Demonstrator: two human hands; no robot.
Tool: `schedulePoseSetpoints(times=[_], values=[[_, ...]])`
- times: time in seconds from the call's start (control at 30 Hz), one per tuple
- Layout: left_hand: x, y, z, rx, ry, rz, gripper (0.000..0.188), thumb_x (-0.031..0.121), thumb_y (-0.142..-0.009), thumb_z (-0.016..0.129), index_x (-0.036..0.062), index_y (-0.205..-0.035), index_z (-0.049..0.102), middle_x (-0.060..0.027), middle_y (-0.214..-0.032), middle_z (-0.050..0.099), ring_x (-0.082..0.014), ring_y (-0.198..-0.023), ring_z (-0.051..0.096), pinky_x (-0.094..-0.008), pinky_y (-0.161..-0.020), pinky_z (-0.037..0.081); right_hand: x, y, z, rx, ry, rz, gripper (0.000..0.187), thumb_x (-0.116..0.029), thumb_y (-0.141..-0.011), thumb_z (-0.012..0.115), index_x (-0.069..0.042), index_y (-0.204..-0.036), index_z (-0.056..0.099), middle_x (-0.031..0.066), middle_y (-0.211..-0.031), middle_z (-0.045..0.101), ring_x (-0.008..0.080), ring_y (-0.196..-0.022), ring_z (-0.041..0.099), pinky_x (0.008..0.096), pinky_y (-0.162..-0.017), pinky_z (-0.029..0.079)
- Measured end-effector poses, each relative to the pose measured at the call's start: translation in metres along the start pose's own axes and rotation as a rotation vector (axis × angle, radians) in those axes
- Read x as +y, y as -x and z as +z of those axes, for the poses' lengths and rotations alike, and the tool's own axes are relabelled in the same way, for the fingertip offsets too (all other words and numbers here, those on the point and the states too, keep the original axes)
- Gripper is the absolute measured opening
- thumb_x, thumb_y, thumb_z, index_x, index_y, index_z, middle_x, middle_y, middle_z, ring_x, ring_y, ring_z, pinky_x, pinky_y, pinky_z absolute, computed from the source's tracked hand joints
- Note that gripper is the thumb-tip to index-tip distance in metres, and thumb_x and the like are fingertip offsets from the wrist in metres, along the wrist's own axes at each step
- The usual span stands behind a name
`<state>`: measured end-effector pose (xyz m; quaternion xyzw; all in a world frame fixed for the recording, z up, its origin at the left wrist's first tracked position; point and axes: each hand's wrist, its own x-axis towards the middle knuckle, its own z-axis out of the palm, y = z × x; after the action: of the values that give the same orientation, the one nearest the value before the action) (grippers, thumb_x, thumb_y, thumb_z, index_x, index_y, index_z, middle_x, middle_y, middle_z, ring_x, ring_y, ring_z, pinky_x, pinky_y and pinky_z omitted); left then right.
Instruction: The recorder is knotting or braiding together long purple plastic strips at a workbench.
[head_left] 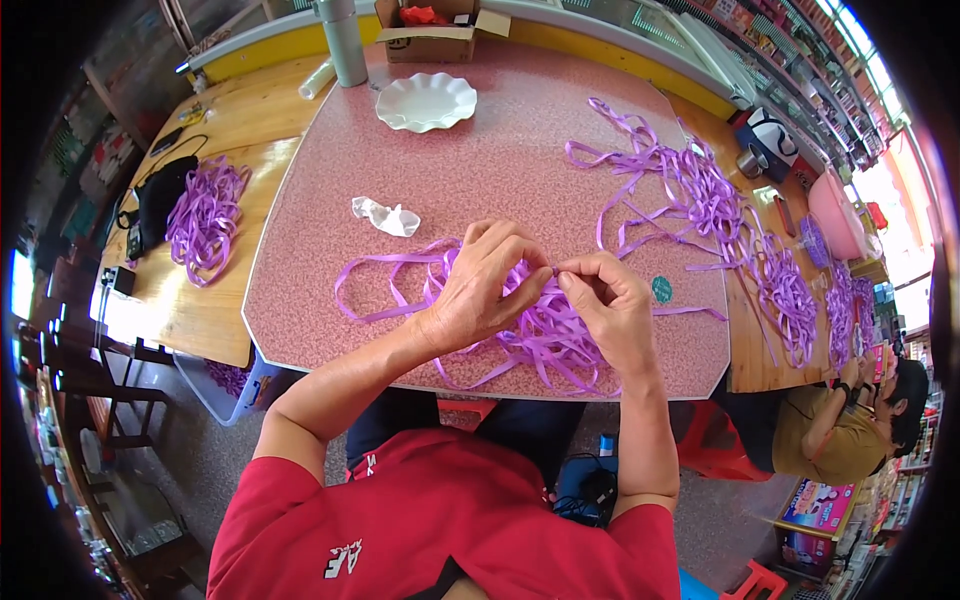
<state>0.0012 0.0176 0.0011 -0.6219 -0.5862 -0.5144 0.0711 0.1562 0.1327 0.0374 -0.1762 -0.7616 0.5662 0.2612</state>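
Note:
A tangled pile of purple ribbon (pixel 562 345) lies in front of me on the pink speckled tabletop (pixel 520 180), with loose loops reaching out to the left. Above it my left hand (pixel 482 282) has thumb and forefinger pinched together. Close against it, my right hand (pixel 615 310) pinches as well, and a bit of purple ribbon shows between the two sets of fingertips. The exact part gripped is mostly hidden by the fingers. A crumpled white tissue (pixel 388 217) is just beyond my left hand.
A scalloped white dish (pixel 427 101), a pale green bottle (pixel 343 45) and a cardboard box (pixel 430 43) stand at the back. More purple ribbon (pixel 690 185) spreads at right, with another heap (pixel 205 215) at left. A person (pixel 840 425) sits at the right.

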Motion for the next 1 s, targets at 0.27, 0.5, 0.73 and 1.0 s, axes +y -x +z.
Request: schedulePoseSetpoints(times=[0.27,0.5,0.73,1.0], values=[[-0.003,0.004,0.0,-0.094,0.131,-0.12,0.019,0.009,-0.087,0.07,0.0051,-0.099,0.056,-0.0103,-0.095,0.06,-0.029,-0.092,0.059,-0.0416,-0.087,0.042,0.001,0.002,-0.002,0.011,-0.018,0.073,0.012,-0.009,-0.091,0.072,-0.001,-0.1,0.073,-0.0036,-0.084,0.067,0.0013,-0.073,0.055,0.0173,-0.066,0.043],[0.011,-0.011,-0.009,-0.068,-0.143,0.126,0.031,0.018,-0.083,0.075,0.0074,-0.109,0.062,-0.0085,-0.102,0.063,-0.0255,-0.1,0.061,-0.0476,-0.097,0.041,0.005,0.003,-0.006,0.011,-0.099,0.155,0.014,-0.009,-0.091,0.071,0.0,-0.102,0.073,0.0,-0.09,0.07,0.0035,-0.078,0.059,0.0176,-0.07,0.045],[0.003,-0.011,-0.016,-0.085,-0.438,0.364,0.024,0.017,-0.075,0.079,0.0109,-0.096,0.07,-0.0012,-0.085,0.068,-0.0187,-0.093,0.068,-0.0517,-0.105,0.037,0.004,0.002,-0.002,-0.018,0.036,0.134,0.016,-0.01,-0.094,0.066,0.004,-0.097,0.073,-0.0005,-0.085,0.068,0.0031,-0.071,0.055,0.0212,-0.06,0.042],[0.007,-0.013,-0.053,-0.458,-0.274,0.317,0.014,0.01,-0.08,0.072,0.0079,-0.084,0.059,-0.0049,-0.076,0.055,-0.0222,-0.079,0.06,-0.0495,-0.1,0.042,0.007,0.012,0.013,-0.083,0.183,-0.234,0.008,-0.007,-0.087,0.073,0.0,-0.091,0.072,0.0054,-0.071,0.062,0.0113,-0.063,0.056,0.0275,-0.055,0.042]])
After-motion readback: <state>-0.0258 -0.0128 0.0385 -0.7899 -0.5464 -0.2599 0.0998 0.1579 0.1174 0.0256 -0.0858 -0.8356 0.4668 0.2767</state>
